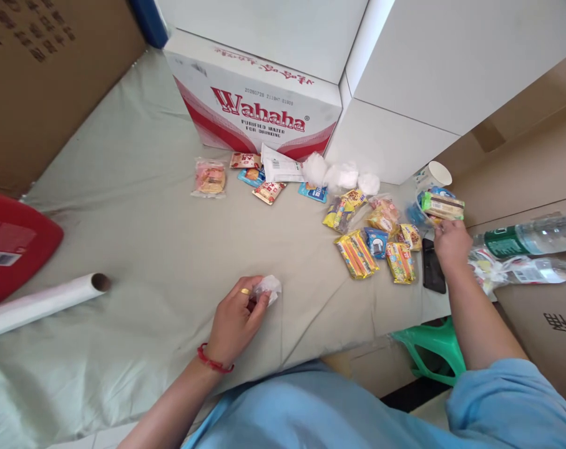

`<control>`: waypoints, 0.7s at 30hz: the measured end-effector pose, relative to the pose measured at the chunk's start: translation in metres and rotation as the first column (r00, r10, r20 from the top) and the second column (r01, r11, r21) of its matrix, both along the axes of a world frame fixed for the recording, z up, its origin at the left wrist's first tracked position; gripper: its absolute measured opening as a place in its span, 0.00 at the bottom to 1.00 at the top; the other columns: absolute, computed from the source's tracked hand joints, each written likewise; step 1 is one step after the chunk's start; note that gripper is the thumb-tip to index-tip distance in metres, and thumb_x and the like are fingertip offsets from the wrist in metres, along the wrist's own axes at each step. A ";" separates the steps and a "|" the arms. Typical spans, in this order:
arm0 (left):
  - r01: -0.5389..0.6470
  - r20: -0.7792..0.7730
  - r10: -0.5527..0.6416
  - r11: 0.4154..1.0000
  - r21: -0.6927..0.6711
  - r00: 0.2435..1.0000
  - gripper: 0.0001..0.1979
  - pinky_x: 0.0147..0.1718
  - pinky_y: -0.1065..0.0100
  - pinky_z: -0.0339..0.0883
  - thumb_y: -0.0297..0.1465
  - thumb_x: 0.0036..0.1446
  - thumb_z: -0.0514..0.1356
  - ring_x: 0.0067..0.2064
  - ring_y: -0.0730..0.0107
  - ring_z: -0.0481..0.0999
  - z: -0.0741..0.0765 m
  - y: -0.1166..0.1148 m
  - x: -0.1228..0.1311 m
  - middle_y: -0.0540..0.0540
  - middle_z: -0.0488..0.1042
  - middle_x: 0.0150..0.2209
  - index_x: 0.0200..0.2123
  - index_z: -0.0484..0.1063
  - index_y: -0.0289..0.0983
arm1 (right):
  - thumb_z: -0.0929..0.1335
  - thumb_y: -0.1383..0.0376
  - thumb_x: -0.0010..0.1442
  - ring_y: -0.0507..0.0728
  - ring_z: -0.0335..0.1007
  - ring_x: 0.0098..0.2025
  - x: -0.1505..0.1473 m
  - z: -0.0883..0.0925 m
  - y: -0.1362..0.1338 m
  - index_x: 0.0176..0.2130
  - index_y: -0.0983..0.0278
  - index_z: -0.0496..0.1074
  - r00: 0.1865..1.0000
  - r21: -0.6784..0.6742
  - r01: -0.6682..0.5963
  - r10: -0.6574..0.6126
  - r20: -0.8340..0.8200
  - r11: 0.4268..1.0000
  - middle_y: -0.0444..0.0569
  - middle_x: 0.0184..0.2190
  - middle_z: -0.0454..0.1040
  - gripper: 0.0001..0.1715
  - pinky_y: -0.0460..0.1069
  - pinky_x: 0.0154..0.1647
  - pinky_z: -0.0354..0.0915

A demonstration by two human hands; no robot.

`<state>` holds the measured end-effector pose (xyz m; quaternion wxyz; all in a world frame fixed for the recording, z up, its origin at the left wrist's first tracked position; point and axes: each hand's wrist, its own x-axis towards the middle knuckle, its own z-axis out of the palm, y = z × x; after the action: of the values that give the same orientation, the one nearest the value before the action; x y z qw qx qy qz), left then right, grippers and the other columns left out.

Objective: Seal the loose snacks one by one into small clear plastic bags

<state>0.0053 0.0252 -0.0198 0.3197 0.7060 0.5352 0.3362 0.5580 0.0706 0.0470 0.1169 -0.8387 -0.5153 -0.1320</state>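
My left hand (236,319) is closed on a crumpled piece of thin white plastic (269,289), resting on the cloth near the front edge. Far to the right, my right hand (452,244) reaches to a small clear container (418,215) that holds several snack packets. Its fingers are bent just below a green and beige snack packet (444,206); what they grip is partly hidden. Beside that wrist lies a black phone (433,267). Between the hands are yellow snack packs (356,254), an orange and yellow pack (401,262) and a blue packet (376,242).
A Wahaha water carton (264,112) stands at the back, with white wrapped bundles (341,176) and small packets (268,191) before it. Leftward are a white tube (43,304) and a red container (15,243). Plastic bottles (535,238) and a green stool (435,349) are rightward.
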 end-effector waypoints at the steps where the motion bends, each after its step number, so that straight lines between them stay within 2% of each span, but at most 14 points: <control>1: 0.001 -0.006 -0.001 1.000 0.011 1.000 0.14 0.31 0.70 0.71 0.41 0.67 0.56 0.28 0.71 0.75 0.000 0.000 0.000 0.48 0.78 0.38 0.45 0.75 0.38 | 0.65 0.63 0.57 0.58 0.47 0.29 0.005 0.001 0.000 0.26 0.56 0.54 1.000 0.009 0.024 -0.024 -0.002 1.000 0.44 0.29 0.51 0.14 0.55 0.34 0.45; 7: 0.009 -0.054 -0.006 0.998 0.058 0.999 0.13 0.32 0.70 0.72 0.40 0.67 0.55 0.30 0.70 0.77 0.000 -0.001 0.001 0.47 0.79 0.39 0.46 0.74 0.38 | 0.65 0.71 0.52 0.54 0.38 0.28 0.034 0.002 0.035 0.24 0.56 0.49 0.992 0.041 0.123 -0.122 -0.015 0.992 0.39 0.27 0.43 0.18 0.56 0.34 0.46; 13: 0.006 -0.093 0.001 0.997 0.077 0.996 0.12 0.32 0.70 0.73 0.39 0.68 0.56 0.32 0.69 0.78 0.000 -0.003 0.000 0.46 0.79 0.39 0.47 0.73 0.39 | 0.64 0.71 0.53 0.53 0.36 0.28 0.053 -0.002 0.079 0.25 0.56 0.48 0.993 0.057 0.117 -0.115 -0.032 0.991 0.39 0.27 0.43 0.19 0.56 0.34 0.45; 21: -0.006 -0.132 0.021 0.994 0.111 0.991 0.10 0.31 0.69 0.74 0.38 0.67 0.57 0.32 0.67 0.80 0.003 -0.004 -0.002 0.47 0.80 0.39 0.47 0.72 0.43 | 0.65 0.74 0.56 0.52 0.34 0.27 0.068 -0.004 0.123 0.25 0.57 0.49 0.994 0.047 0.110 -0.110 -0.002 0.993 0.38 0.27 0.44 0.21 0.56 0.35 0.42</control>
<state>0.0034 0.0216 -0.0167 0.2415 0.7396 0.5408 0.3197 0.6256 0.1940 0.0429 0.1291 -0.8627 -0.4652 -0.1503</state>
